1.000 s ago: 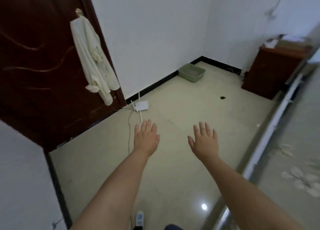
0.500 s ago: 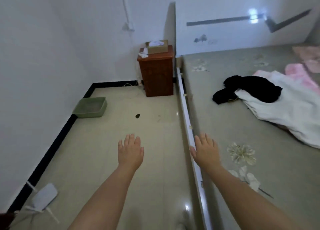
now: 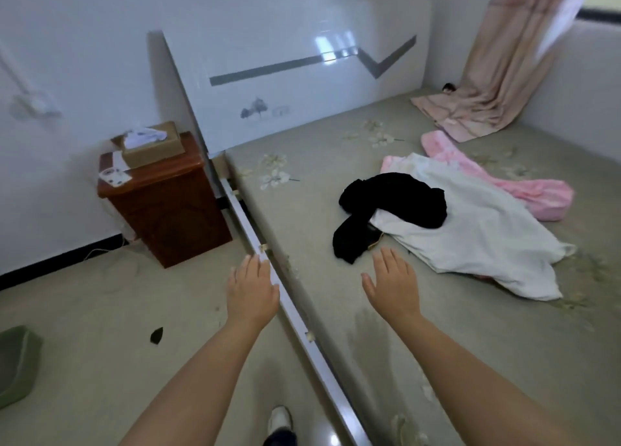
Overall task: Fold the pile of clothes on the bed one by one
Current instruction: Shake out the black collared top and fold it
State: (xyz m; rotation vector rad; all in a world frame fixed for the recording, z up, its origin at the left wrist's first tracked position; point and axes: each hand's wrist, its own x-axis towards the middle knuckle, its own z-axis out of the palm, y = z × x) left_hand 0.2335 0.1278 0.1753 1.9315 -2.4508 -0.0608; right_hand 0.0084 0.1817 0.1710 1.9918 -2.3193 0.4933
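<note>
Neither grip holds anything: the left hand (image 3: 252, 292) and the right hand (image 3: 392, 284) both reach forward palm-down, fingers straight and loosely together. Left hand hovers over the white bed rail (image 3: 295, 314) at the mattress edge; right hand hovers above the grey-green floral bedsheet (image 3: 336, 163), just short of the clothes. Beyond the right fingertips lies the pile: a crumpled black garment (image 3: 396, 200) resting partly on a rumpled white garment (image 3: 484, 233), with a pink fluffy garment (image 3: 524, 190) behind and partly under the white one. Farther back, a peach striped curtain (image 3: 500, 65) drapes onto the bed's far corner. A glossy white headboard (image 3: 295, 75) stands against the wall. Left of the bed, a brown wooden nightstand (image 3: 164, 210) carries a cardboard tissue box (image 3: 151, 144). On the pale tiled floor (image 3: 100, 328) a green plastic basin (image 3: 16, 361) sits at the left edge
</note>
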